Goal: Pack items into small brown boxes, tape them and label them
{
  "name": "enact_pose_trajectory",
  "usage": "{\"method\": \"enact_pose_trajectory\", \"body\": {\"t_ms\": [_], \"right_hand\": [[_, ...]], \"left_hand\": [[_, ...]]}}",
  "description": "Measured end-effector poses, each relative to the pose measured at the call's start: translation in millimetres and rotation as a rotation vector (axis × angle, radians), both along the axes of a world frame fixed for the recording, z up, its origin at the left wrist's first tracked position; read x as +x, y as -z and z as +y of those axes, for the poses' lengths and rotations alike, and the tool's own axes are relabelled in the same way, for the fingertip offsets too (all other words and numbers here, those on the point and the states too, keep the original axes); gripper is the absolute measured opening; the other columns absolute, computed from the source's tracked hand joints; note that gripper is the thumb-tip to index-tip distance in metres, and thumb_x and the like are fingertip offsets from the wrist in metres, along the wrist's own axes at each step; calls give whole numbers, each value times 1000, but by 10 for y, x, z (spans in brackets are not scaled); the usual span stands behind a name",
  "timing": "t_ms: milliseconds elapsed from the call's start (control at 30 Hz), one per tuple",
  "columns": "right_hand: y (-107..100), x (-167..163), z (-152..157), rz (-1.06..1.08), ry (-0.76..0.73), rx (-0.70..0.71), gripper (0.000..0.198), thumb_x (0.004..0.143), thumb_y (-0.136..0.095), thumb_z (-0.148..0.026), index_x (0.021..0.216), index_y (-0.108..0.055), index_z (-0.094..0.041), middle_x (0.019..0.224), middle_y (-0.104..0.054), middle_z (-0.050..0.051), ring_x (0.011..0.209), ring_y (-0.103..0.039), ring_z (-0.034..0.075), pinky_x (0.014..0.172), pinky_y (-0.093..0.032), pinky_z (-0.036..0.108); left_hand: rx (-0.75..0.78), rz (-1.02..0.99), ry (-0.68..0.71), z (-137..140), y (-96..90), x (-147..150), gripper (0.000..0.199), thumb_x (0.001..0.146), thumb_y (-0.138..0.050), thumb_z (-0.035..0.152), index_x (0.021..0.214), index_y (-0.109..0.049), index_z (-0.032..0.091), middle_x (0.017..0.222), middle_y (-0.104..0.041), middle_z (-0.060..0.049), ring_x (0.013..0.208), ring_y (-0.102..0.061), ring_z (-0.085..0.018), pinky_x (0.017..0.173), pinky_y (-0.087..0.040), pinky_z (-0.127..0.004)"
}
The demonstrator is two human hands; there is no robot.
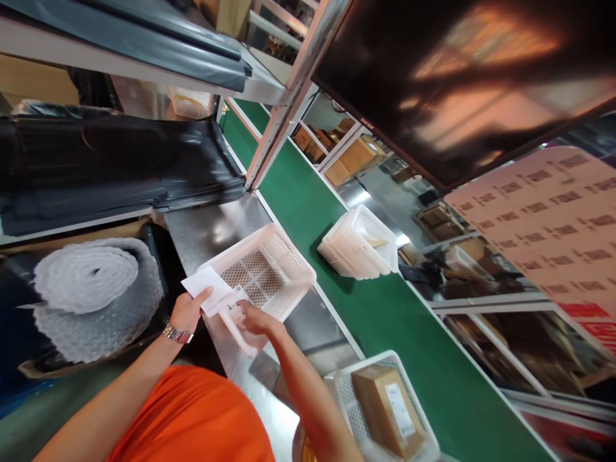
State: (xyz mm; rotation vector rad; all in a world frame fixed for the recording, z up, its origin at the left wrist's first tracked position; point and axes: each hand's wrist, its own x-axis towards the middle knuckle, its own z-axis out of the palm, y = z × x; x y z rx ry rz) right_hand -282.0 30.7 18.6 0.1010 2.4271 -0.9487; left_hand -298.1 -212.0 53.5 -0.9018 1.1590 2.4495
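Observation:
My left hand (187,311), with a metal watch at its wrist, pinches a white sheet of paper (205,283) between thumb and fingers. Beside it, my right hand (256,319) has its fingers closed on a small printed slip (235,298) that overlaps the sheet; whether the two are joined I cannot tell. Both hands are over the near edge of a white plastic basket (294,262) with a lattice bottom. The basket rests on a metal worktable (219,224). Part of the slip is hidden by my right fingers.
A green conveyor belt (308,186) runs past the worktable, carrying stacked white baskets (346,247). At lower right, another basket (344,404) holds a cardboard box (382,401). Bubble wrap (86,276) lies at left, below black plastic bags (115,160). A metal post (283,122) and monitor (433,77) stand ahead.

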Motion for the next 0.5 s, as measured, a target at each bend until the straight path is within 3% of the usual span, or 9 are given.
{"method": "enact_pose_trajectory", "body": {"t_ms": [100,167,267,367,433,500], "right_hand": [[-5,34,-114,16,42,-37,52,68,-74,-5,118,-78,-20,77,-63,-9,77,-57,15,78,-44,31],[-23,32,-127,24,86,-36,48,66,-74,-3,111,-78,-22,74,-61,-8,78,-57,16,79,-43,31],[-113,30,-8,52,172,-27,41,64,-71,-1,99,-76,-22,75,-63,-6,80,-60,18,80,-44,33],[-293,124,200,122,335,-51,40,70,-71,-10,108,-73,-22,85,-69,-2,83,-63,20,76,-48,31],[-430,269,298,247,553,-220,40,74,-76,-22,114,-71,-22,94,-73,0,84,-65,20,73,-52,30],[-537,453,313,375,788,-488,48,73,-87,-35,116,-70,-22,98,-74,0,81,-65,19,68,-53,29]], "left_hand": [[-11,-9,16,25,-38,-6,33,64,-105,16,88,-82,12,85,-88,-11,88,-87,-31,87,-72,-43],[-13,-9,25,45,-62,-16,34,64,-105,15,88,-82,12,85,-88,-11,89,-87,-32,88,-73,-43],[-17,-1,40,94,-83,-43,37,62,-106,11,90,-81,11,84,-88,-11,95,-88,-34,91,-73,-44],[-39,-7,68,207,-82,-81,29,71,-102,9,91,-81,12,84,-88,-10,98,-89,-32,93,-73,-43],[-50,6,105,336,-81,-100,26,76,-100,11,94,-81,14,88,-89,-9,101,-89,-31,95,-73,-42],[-54,42,152,510,-96,-99,30,74,-102,14,96,-81,15,92,-90,-10,106,-88,-32,96,-72,-43]]}}
